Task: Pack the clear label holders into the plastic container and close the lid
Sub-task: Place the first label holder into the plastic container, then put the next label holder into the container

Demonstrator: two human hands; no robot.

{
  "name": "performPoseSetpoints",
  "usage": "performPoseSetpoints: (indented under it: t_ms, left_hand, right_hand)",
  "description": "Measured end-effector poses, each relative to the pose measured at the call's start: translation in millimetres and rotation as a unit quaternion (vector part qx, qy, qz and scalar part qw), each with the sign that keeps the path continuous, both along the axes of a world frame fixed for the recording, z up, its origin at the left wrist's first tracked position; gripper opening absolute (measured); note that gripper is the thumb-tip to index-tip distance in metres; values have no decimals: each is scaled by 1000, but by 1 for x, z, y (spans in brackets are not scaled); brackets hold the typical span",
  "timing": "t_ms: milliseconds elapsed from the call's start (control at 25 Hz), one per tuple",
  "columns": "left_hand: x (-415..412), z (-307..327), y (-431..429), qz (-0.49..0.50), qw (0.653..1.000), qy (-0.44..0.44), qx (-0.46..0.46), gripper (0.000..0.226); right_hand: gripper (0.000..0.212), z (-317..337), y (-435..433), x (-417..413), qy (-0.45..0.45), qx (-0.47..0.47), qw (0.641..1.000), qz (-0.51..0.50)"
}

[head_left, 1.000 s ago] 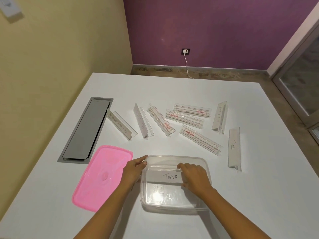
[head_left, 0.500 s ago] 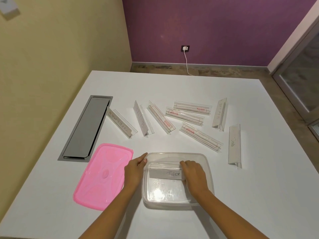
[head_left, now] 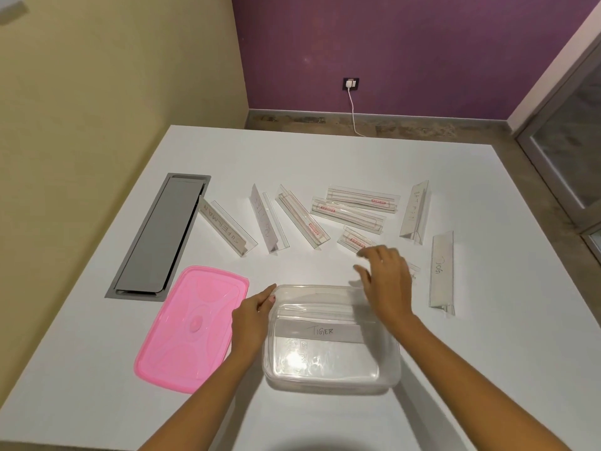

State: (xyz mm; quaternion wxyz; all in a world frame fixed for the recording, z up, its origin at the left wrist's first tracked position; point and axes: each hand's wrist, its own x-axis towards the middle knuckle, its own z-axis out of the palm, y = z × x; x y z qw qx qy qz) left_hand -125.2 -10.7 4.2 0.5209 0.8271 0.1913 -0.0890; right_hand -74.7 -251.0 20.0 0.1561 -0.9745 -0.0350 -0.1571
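Observation:
A clear plastic container [head_left: 331, 382] sits near the table's front edge. Inside it lies one label holder marked TIGER [head_left: 317, 331]. My left hand [head_left: 252, 319] rests against the container's left rim. My right hand [head_left: 385, 281] hovers open just beyond the container's far right corner, over a clear label holder [head_left: 353, 239] that it partly hides. Several more label holders lie in a loose row behind, among them SUPERMAN [head_left: 226, 230] and DOG [head_left: 441, 271]. The pink lid [head_left: 192, 327] lies flat to the container's left.
A grey recessed cable hatch [head_left: 159, 234] is set into the white table [head_left: 325, 154] at the left. Yellow wall on the left, purple wall behind with a socket and white cable [head_left: 353, 109]. A glass door frame is at the right.
My right hand let go of the TIGER holder, which now lies in the container, and moved up and right over the holders on the table. The left hand stayed at the rim.

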Motion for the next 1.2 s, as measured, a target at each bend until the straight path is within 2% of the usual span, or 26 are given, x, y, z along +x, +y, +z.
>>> performPoseSetpoints:
  t_ms: [80, 160, 240, 360, 480, 680, 760, 840, 960, 1080, 1200]
  left_hand:
    - [0, -1, 0, 1, 1000, 4, 2, 31]
    - [1, -2, 2, 1, 1000, 9, 7, 30]
    - [2, -2, 3, 1, 1000, 14, 4, 29]
    - [3, -4, 4, 4, 1000, 19, -3, 29]
    - [3, -6, 5, 6, 1000, 21, -3, 29]
    - [4, -6, 5, 10, 1000, 29, -8, 29]
    - [3, -5, 5, 7, 1000, 28, -12, 28]
    - [3, -4, 5, 5, 1000, 26, -15, 28]
    - [7, -1, 7, -10, 1000, 30, 0, 28]
    - [16, 8, 8, -42, 998, 24, 30, 41]
    - [29, 31, -1, -94, 991, -76, 53, 74]
  right_hand:
    - [41, -10, -18, 30, 100, 15, 993, -67]
    - [53, -25, -35, 51, 209, -19, 973, -99]
    - [51, -39, -49, 64, 269, -66, 957, -87]
    - [37, -51, -58, 70, 290, -109, 948, -79]
    - [32, -58, -62, 67, 271, -152, 947, -78]
    - [20, -57, -68, 70, 255, -154, 953, -57]
    - [20, -51, -70, 72, 254, -100, 960, -54]
    - [19, -43, -69, 73, 265, 7, 961, -80]
    - [17, -21, -66, 70, 283, 166, 936, -127]
    - [21, 10, -64, 62, 273, 352, 889, -103]
    - [17, 46, -64, 50, 342, 456, 822, 8]
